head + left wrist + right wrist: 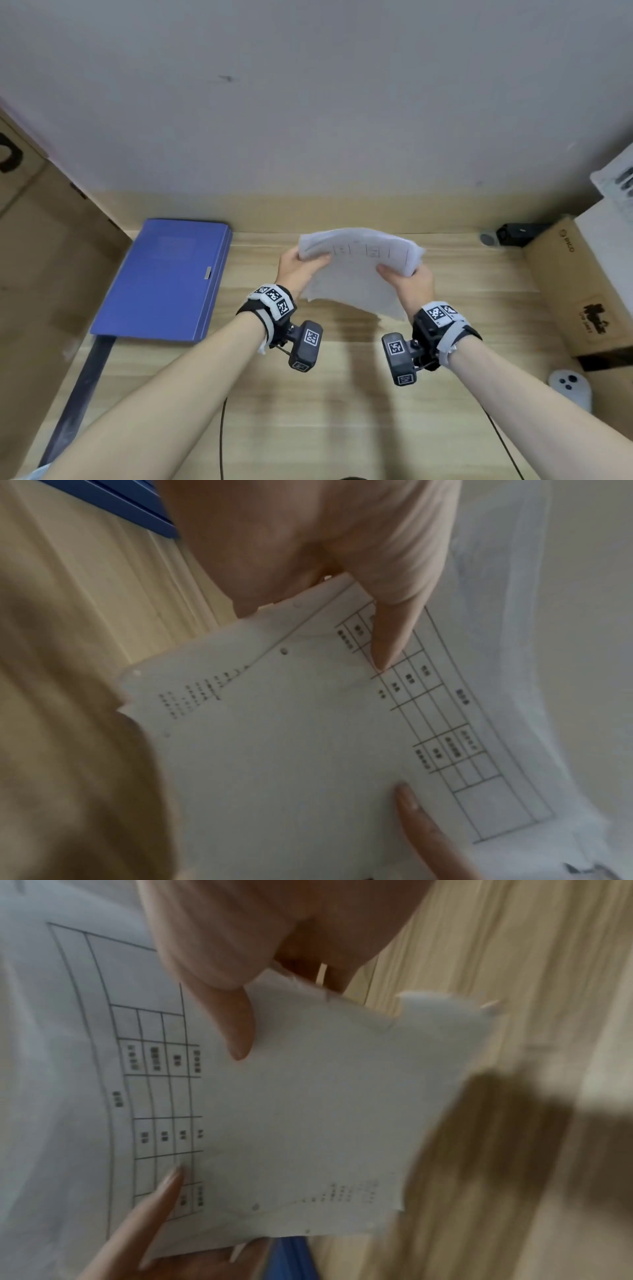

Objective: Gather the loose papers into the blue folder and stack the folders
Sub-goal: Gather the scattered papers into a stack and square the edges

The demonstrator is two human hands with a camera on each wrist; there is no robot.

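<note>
A bundle of white printed papers (pixel 356 270) hangs in the air above the middle of the wooden desk (pixel 308 394). My left hand (pixel 296 267) pinches its left edge, thumb on top; my right hand (pixel 407 277) pinches its right edge. In the left wrist view my thumb lies across the printed table on the papers (pixel 308 723). The right wrist view shows my other thumb on the same papers (pixel 308 1110), with the left thumb at the far edge. The blue folders (pixel 164 277) lie shut in a stack at the desk's left, apart from both hands.
Cardboard boxes stand at the left (pixel 41 260) and the right (pixel 582 287) of the desk. A white controller (pixel 570 385) lies at the right, a small black device (pixel 513 233) by the wall. A dark strip (pixel 82 390) runs below the folders.
</note>
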